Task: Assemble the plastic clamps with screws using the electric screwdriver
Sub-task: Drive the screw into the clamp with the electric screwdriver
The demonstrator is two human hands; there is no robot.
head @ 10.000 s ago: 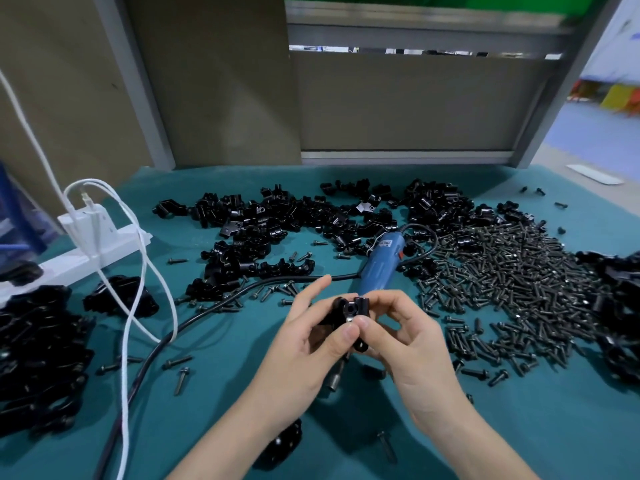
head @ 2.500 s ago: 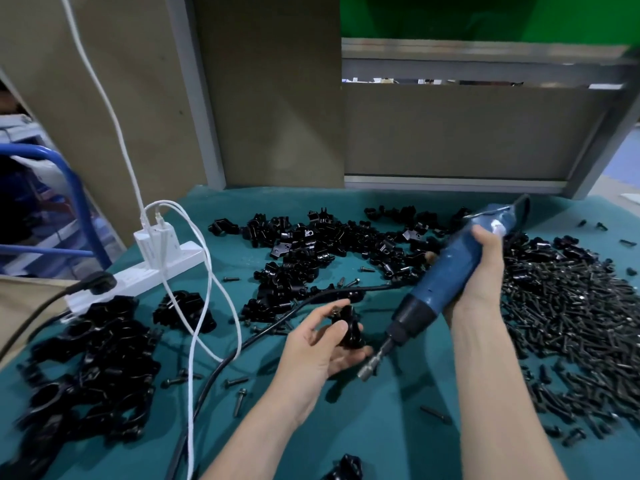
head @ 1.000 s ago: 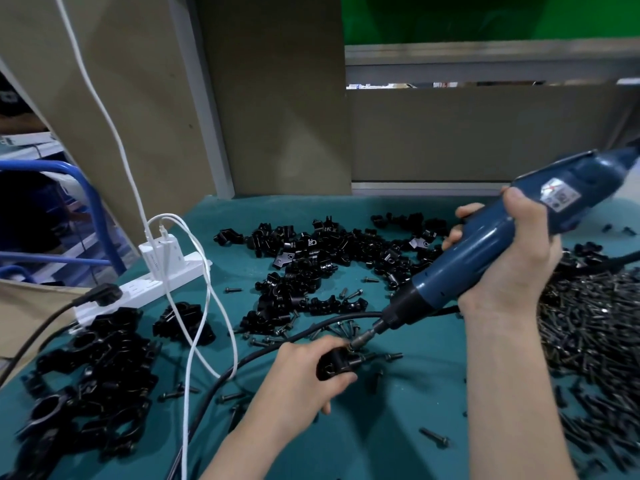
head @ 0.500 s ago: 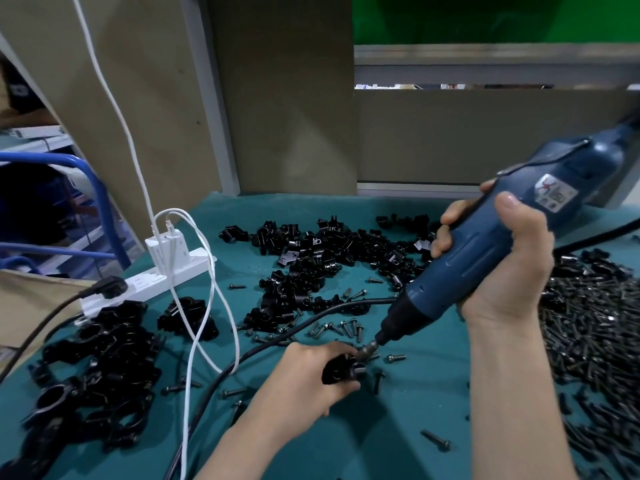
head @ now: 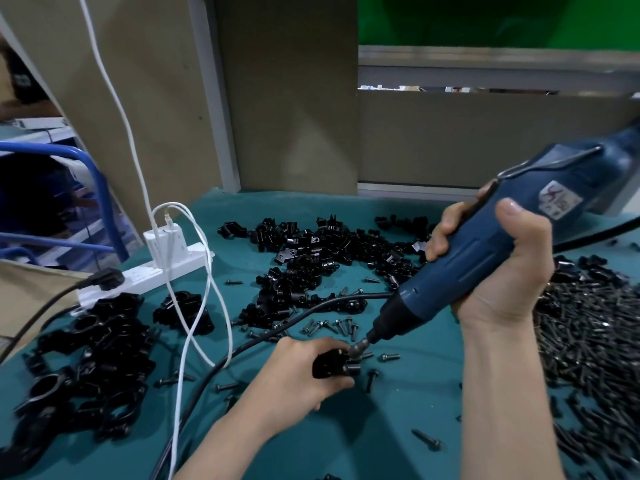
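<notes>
1. Since 2.5 s ago, the electric screwdriver (head: 474,247) has tilted steeper, and its bit tip now meets the clamp (head: 330,365).
2. Right hand (head: 502,271): fingers clenched round the screwdriver's blue body.
3. Left hand (head: 298,372): fingers grasping the black clamp, held low over the teal table (head: 398,427), front centre.
4. Screw heap (head: 588,341) lies to the right; loose clamps (head: 329,251) lie behind.

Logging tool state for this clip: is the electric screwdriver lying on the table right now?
No, the right hand grips the electric screwdriver in the air, its bit at the plastic clamp the left hand holds.
</notes>
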